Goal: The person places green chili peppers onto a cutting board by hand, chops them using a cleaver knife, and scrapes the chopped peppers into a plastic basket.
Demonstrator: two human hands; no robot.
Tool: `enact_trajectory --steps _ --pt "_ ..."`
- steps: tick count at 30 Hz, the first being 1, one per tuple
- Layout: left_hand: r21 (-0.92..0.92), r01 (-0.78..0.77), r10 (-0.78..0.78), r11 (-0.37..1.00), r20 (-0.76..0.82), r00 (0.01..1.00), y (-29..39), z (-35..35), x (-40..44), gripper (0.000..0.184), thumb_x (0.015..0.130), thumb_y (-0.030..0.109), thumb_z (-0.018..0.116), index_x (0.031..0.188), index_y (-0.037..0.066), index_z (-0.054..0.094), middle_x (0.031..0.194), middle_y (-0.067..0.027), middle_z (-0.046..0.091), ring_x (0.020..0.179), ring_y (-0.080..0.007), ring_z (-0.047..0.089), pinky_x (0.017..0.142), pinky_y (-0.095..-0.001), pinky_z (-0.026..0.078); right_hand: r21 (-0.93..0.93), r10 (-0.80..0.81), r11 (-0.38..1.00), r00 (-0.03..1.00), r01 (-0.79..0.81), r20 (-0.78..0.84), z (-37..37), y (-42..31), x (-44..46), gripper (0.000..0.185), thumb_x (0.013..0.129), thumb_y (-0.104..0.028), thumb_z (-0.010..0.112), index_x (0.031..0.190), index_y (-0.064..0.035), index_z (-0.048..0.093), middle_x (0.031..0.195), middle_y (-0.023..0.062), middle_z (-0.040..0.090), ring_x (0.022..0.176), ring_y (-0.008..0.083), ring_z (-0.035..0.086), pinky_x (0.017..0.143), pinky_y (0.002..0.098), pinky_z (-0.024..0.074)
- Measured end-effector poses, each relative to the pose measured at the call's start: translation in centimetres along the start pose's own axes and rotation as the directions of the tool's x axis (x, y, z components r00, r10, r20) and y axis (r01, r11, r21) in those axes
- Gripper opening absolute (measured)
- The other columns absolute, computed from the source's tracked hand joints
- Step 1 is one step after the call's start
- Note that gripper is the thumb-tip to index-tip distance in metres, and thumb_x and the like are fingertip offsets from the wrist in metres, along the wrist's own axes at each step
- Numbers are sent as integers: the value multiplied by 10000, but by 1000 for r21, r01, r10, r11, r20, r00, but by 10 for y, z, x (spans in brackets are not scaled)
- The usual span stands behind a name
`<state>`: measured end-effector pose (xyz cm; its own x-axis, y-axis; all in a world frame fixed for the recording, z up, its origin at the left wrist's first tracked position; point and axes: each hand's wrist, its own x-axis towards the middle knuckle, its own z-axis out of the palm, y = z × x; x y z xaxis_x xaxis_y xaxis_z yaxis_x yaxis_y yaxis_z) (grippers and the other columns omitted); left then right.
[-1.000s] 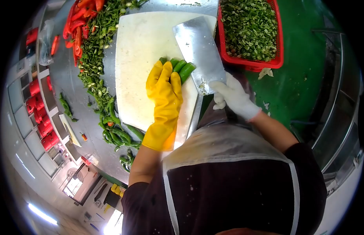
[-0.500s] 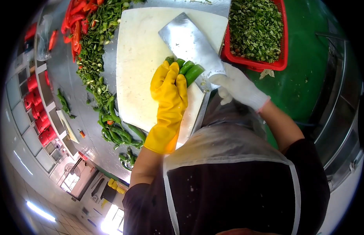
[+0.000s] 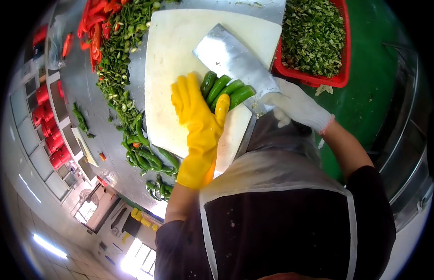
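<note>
My left hand (image 3: 196, 109), in a yellow rubber glove, lies over the white cutting board (image 3: 168, 51) with its fingers stretched out and the thumb apart. Several green peppers (image 3: 221, 88) lie side by side against it, and the thumb rests at their near end. In a white knit glove, my right hand (image 3: 301, 105) grips a cleaver (image 3: 235, 58) at its handle end. The broad blade lies nearly flat over the board, just beyond the peppers; whether it touches the board I cannot tell.
A red basket (image 3: 345, 56) of chopped greens (image 3: 312, 39) stands right of the board. Left of it, cut green pepper pieces (image 3: 116, 79), whole green peppers (image 3: 149, 158) and red peppers (image 3: 95, 35) lie on the metal table (image 3: 88, 84).
My left hand has opened from its curled hold, its fingers stretching out to the left, and more of the peppers shows. The cleaver stays in my right hand, almost unmoved against the board.
</note>
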<state>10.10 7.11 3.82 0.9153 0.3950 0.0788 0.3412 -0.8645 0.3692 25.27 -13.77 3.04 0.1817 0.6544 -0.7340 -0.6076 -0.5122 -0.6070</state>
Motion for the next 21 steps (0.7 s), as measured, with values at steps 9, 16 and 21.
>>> enact_trajectory --steps 9,16,21 --pt "56 -19 20 998 -21 1000 -21 19 -12 811 980 426 715 1532 -92 425 1588 -381 394 1460 -621 338 1257 -642 209 124 -14 992 998 5 67 5 28 6 445 1022 -303 654 1386 -61 571 901 16 616 617 89 535 552 266 515" --pt "4 48 -48 999 37 998 -19 17 -8 805 1059 462 594 1589 -104 376 1650 -396 325 1523 -612 284 1282 -614 207 201 38 979 999 -37 0 29 11 11 400 1017 -246 669 1357 -58 576 872 5 607 602 90 531 553 262 516" --pt "-30 78 -77 997 8 997 -19 23 -11 843 1008 375 683 1598 -108 324 1661 -381 289 1519 -623 255 1282 -627 179 61 53 997 997 -56 59 35 25 3 397 1057 -227 622 1380 -12 539 677 10 547 516 93 513 529 300 535"
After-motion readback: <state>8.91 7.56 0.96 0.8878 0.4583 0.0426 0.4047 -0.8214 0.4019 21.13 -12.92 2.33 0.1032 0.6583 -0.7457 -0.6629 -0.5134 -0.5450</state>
